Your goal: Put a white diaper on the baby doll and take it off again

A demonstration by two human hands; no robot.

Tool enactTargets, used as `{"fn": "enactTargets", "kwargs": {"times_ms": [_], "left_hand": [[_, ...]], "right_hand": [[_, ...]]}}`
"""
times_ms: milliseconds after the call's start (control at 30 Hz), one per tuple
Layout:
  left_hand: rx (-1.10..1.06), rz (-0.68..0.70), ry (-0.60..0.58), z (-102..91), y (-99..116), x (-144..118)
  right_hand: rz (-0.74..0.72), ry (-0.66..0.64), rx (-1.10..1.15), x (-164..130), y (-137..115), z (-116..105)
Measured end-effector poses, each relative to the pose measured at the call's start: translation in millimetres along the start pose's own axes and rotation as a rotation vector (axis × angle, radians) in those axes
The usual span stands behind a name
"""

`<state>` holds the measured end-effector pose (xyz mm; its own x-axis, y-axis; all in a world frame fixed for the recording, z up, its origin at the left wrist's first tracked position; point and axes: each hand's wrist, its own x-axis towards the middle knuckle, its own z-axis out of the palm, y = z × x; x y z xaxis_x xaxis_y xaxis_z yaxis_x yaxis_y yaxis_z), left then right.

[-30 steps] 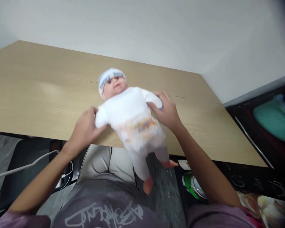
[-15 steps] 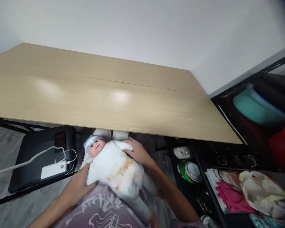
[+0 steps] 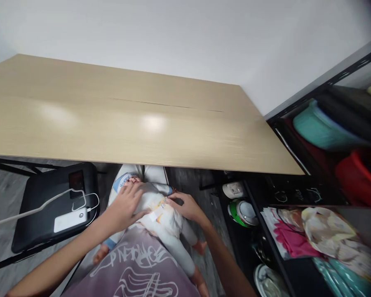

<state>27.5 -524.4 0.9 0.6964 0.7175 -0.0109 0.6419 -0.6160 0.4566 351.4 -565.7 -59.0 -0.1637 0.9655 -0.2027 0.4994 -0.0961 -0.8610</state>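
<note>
A baby doll (image 3: pixel 160 214) in white clothing lies on its back across the person's lap, below the front edge of the worktop (image 3: pixel 142 123), its capped head toward the worktop and its bare feet toward the person. It looks light, with a soft, yielding stuffed body and firmer moulded head and limbs, so the trunk or under the arms seems the surest place to take hold. The left hand (image 3: pixel 128 204) lies flat and spread open on the doll's chest, gripping nothing. The right hand (image 3: pixel 185 206) rests at the doll's waist with fingers part curled, touching the printed diaper band; whether it pinches the fabric I cannot tell. Blue lettering on the cap is too blurred to read, as is the graffiti-style print on the shirt (image 3: pixel 136 272). To the left, a white power bank (image 3: pixel 70 219) with a cable sits on a black chair (image 3: pixel 34 214); shelves (image 3: pixel 297 231) at right hold bowls and cloths.
</note>
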Motion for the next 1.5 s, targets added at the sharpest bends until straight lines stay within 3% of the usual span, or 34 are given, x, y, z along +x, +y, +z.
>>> {"fn": "enactTargets", "kwargs": {"times_ms": [100,233,400,567,733,900,1067,1200,1367,1433,1500], "left_hand": [[-0.231,0.203,-0.131,17.2,9.3,44.3],[-0.286,0.247,-0.2,40.0,12.3,67.9],[-0.48,0.25,-0.176,39.5,1.5,62.3],[-0.57,0.242,-0.138,37.9,-2.5,58.4],[-0.557,0.236,-0.123,44.0,0.3,57.8],[-0.524,0.205,-0.114,44.1,3.0,52.5],[-0.595,0.141,-0.146,16.6,10.4,26.7],[-0.667,0.231,-0.314,-5.9,12.0,-4.5],[-0.667,0.31,-0.432,-4.8,10.5,-13.3],[-0.679,0.316,-0.438,-3.6,12.2,-2.8],[-0.652,0.315,-0.401,-1.5,16.5,15.4]], "right_hand": [[-0.025,-0.008,0.002,6.1,13.5,5.0],[0.005,0.013,0.001,21.4,48.6,9.1],[0.036,0.025,0.026,25.9,67.4,10.1],[-0.077,-0.101,0.051,20.1,39.4,6.8],[-0.133,-0.085,-0.009,22.7,24.3,5.9],[-0.102,-0.005,-0.074,31.0,45.9,11.9],[-0.014,0.09,-0.12,33.8,67.8,2.3],[-0.124,-0.001,-0.054,24.3,38.4,-3.2],[-0.347,-0.246,-0.054,16.1,-19.0,3.8],[-0.322,-0.239,-0.088,8.8,-24.2,-0.9],[-0.198,-0.245,-0.106,-6.4,-15.4,-13.5]]}}
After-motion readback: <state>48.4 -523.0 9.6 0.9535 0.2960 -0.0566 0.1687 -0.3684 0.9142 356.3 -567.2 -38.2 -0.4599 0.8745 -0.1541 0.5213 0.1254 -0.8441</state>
